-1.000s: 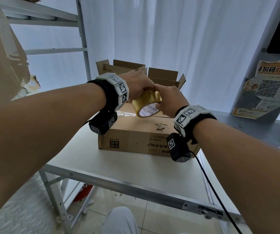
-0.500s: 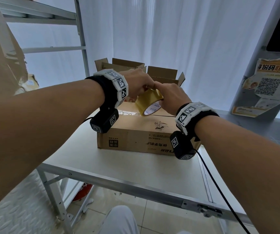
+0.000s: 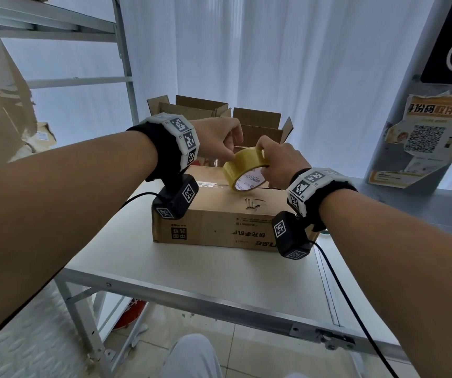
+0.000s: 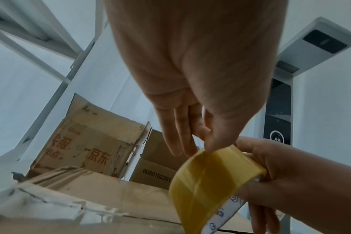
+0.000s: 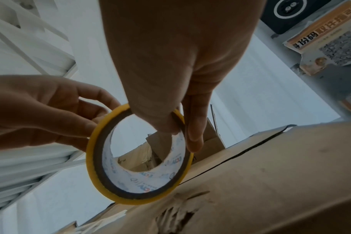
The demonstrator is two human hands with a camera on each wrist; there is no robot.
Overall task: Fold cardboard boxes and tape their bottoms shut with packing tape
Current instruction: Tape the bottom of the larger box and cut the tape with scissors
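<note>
Cardboard box, brown, flaps closed [image 3: 219, 216], sat seam-up on white table [image 3: 192, 263] for taping. R hand [image 3: 279, 165] gripped yellow packing-tape roll [image 3: 246, 170] just above it — L hand [image 3: 219, 140] pinched at roll's rim, prob. picking the tape end.

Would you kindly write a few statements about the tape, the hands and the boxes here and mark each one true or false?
1. The right hand holds the tape roll with a thumb through its core. True.
2. The tape roll lies flat on the white table. False: it is held up above the cardboard box.
3. The left hand touches the roll's outer edge with its fingertips. True.
4. The box under the hands has its top flaps standing open. False: its flaps are folded shut, with a bare seam between them.
5. Open boxes stand behind the near box. True.
</note>
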